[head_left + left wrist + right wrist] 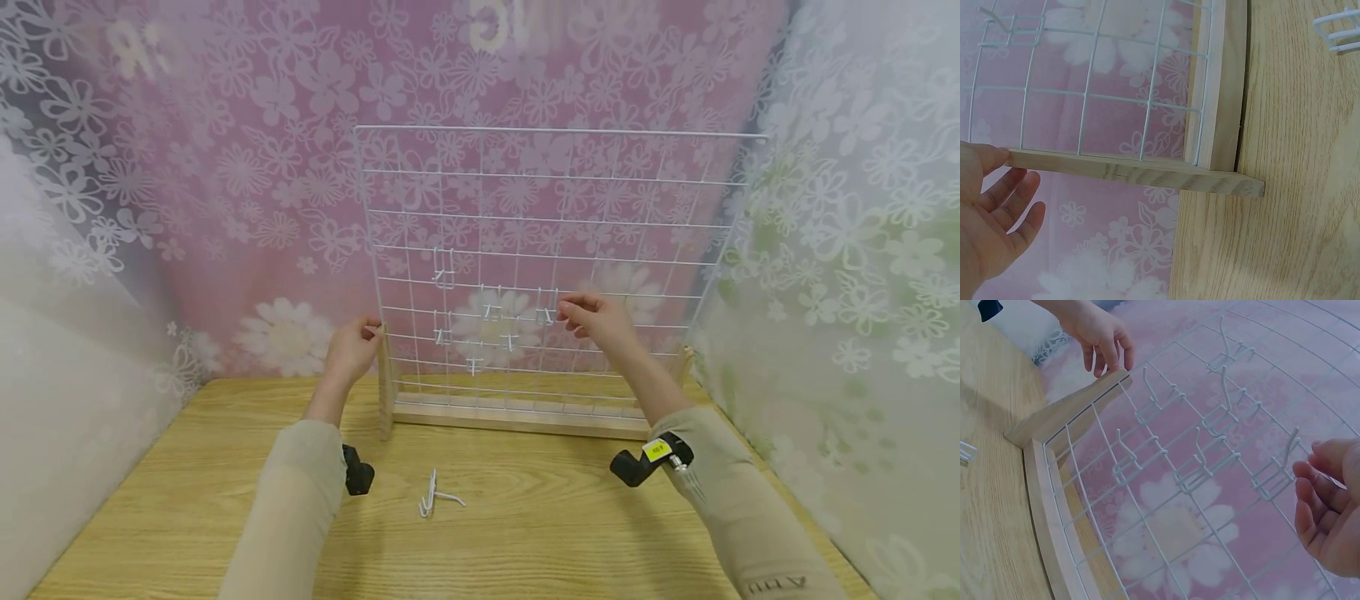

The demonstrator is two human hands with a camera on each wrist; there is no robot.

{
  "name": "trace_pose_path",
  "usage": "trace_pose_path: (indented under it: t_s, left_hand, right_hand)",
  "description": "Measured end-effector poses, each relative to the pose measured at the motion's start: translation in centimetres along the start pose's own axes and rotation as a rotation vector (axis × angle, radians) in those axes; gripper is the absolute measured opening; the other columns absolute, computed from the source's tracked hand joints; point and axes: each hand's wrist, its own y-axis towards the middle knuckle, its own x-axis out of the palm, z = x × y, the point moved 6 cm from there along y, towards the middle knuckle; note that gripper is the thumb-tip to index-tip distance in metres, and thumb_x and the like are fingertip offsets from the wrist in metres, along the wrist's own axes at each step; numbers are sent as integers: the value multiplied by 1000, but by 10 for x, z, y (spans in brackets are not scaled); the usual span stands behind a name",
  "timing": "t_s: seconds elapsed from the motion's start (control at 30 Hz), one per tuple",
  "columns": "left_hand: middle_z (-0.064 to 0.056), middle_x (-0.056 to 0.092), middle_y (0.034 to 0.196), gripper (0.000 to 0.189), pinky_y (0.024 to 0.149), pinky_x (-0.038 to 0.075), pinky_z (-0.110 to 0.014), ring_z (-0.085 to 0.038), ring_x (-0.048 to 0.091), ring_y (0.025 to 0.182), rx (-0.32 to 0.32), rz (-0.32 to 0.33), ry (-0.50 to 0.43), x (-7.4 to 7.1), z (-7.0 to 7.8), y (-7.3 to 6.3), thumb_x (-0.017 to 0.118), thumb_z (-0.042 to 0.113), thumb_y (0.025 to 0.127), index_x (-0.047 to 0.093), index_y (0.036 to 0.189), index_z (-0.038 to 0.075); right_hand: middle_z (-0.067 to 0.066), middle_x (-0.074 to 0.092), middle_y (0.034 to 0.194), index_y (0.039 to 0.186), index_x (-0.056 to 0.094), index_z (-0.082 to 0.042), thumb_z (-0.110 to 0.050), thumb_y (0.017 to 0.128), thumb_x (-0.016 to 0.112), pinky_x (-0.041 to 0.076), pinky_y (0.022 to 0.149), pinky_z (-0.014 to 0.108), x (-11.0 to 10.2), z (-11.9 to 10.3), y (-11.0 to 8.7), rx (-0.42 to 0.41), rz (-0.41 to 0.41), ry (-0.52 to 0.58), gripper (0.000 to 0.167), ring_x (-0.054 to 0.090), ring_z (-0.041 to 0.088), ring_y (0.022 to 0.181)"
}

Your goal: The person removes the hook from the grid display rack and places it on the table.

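Note:
A white wire grid panel (622, 223) stands upright in a wooden base (517, 418). My left hand (352, 348) pinches the top of the wooden side post (1147, 175), thumb on one side and fingertips on the other. Several white wire hooks hang on the grid, prongs pointing outward. My right hand (596, 321) is beside the rightmost hook (1275, 478). Its fingers (1310, 515) are loosely bent with nothing between them, the fingertips close to the hook's prong. Other hooks on the grid include an upper-left one (444, 275) and a lowest one (474, 365).
One loose white hook (431, 496) lies on the wood-grain table (525, 525) in front of the base, between my forearms. Behind the grid is a pink flowered backdrop (255, 208), with a pale flowered side panel (847, 317) to the right.

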Motion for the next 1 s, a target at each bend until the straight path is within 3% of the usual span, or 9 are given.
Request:
trace_pose_path:
  t_s: [0.1,0.33,0.57,1.0]
  left_hand:
    - [-20,60,105,29,76,46,-41,-32,57,91,-5,-2,-5,0,0,-1,49,16,94,54,119,3]
    - [-20,60,107,30,74,46,-41,-32,56,92,-9,-12,-19,1,-1,-1,48,16,94,53,121,3]
    - [-20,59,109,30,75,46,-41,-32,56,93,-19,-23,-26,0,-1,-3,47,14,94,53,122,3]
    - [-20,58,110,31,77,46,-42,-32,56,95,-19,-30,-23,1,-2,-2,47,15,95,52,123,3]
  right_hand:
    - [21,61,107,119,57,1,-28,93,56,48,72,25,1,-1,3,17,-9,-22,39,55,20,84]
    - [1,64,88,113,59,4,-22,94,56,47,68,27,8,-3,8,11,-37,-30,33,55,19,78]
    - [12,64,94,114,58,8,-21,93,57,48,70,30,16,-3,8,-6,-71,-40,35,56,19,77]
    - [-5,66,80,114,56,11,-16,92,58,48,64,22,21,-4,8,44,-64,44,35,56,13,74]
